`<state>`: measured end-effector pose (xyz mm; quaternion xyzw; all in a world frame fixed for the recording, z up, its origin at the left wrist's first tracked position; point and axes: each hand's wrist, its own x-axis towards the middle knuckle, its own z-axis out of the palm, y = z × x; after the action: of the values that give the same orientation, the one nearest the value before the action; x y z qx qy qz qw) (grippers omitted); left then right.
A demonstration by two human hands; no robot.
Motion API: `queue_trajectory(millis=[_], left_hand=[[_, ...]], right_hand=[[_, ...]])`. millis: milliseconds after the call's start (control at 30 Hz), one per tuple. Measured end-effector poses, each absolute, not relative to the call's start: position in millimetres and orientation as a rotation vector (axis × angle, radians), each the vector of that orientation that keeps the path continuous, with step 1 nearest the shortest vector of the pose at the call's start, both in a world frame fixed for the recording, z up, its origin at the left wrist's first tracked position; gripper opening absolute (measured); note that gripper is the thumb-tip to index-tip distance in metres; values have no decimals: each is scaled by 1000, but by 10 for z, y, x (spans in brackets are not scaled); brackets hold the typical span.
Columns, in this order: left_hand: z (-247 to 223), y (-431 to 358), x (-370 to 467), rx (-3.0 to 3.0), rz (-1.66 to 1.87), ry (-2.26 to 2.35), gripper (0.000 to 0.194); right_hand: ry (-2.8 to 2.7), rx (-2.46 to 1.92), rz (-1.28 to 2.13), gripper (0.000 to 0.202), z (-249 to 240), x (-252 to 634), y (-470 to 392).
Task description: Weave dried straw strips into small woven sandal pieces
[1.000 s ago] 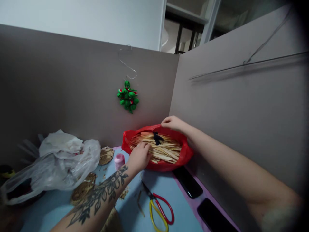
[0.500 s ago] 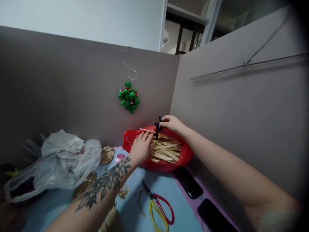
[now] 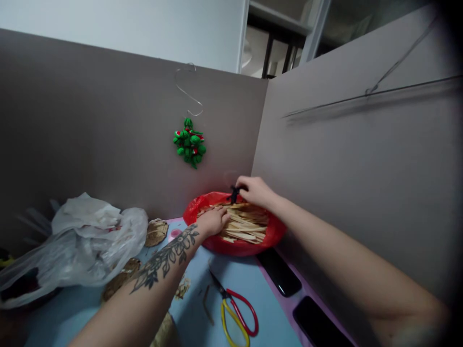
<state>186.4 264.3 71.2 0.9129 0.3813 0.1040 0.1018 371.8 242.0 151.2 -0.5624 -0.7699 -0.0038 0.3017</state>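
A red plastic bag [image 3: 237,248] lies open on the table, filled with pale flat strips [image 3: 249,224]. My left hand [image 3: 214,220] rests flat on the strips at the left of the bag, fingers stretched out and holding nothing visible. Over the bag's back edge, my right hand [image 3: 253,189] pinches a small black tied or knotted piece [image 3: 234,193], which hangs just above the strips. Part of that piece is hidden by the fingers.
Scissors [image 3: 231,308] with red and yellow handles lie in front. Two dark phones [image 3: 280,272] are at the right. Clear plastic bags [image 3: 90,250] and woven pieces [image 3: 156,233] sit left. A green ornament [image 3: 190,142] hangs on the grey partition [image 3: 108,120].
My left hand has lowered onto the strips, and the loose strip that stuck out by its fingers no longer shows there. My right hand has moved slightly left and down with the black piece.
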Motion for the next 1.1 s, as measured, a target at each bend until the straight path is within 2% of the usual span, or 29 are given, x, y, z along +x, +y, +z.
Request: queue_trajectory(millis=[100, 167, 233, 333, 467, 567, 700, 800, 933, 1100], left_hand=[[682, 2585, 1775, 2701, 279, 1131, 49], [670, 2525, 1725, 2698, 273, 1171, 48], [679, 2475, 1687, 2719, 337, 1178, 47], [769, 2433, 1640, 2807, 499, 1137, 40], [1029, 2410, 1545, 3028, 697, 1222, 27], [1225, 2449, 1435, 3002, 938, 1503, 35], [1379, 2641, 1247, 2503, 769, 1790, 45], [1455, 2780, 1120, 2078, 844, 1515, 36], [1525, 2825, 1038, 1524, 1086, 1127, 37], [1502, 2808, 1075, 1364, 1201, 1068, 42]], right_hand=[[-2343, -2037, -289, 18, 1298, 3743, 2440], [-2311, -2346, -319, 19, 1214, 3794, 2485], [-2281, -2474, -252, 16, 1204, 3834, 2533], [-2335, -2385, -175, 22, 1305, 3817, 2574], [-2294, -2229, -286, 27, 1429, 3675, 2581], [-2346, -2150, -205, 28, 1350, 3574, 2613], [-2301, -2141, -116, 27, 1110, 3555, 2722], [-2187, -2191, -159, 26, 1017, 3599, 2818], [-2131, -2208, -129, 21, 1107, 3640, 2862], [-1834, -2138, -395, 25, 1406, 3672, 2742]])
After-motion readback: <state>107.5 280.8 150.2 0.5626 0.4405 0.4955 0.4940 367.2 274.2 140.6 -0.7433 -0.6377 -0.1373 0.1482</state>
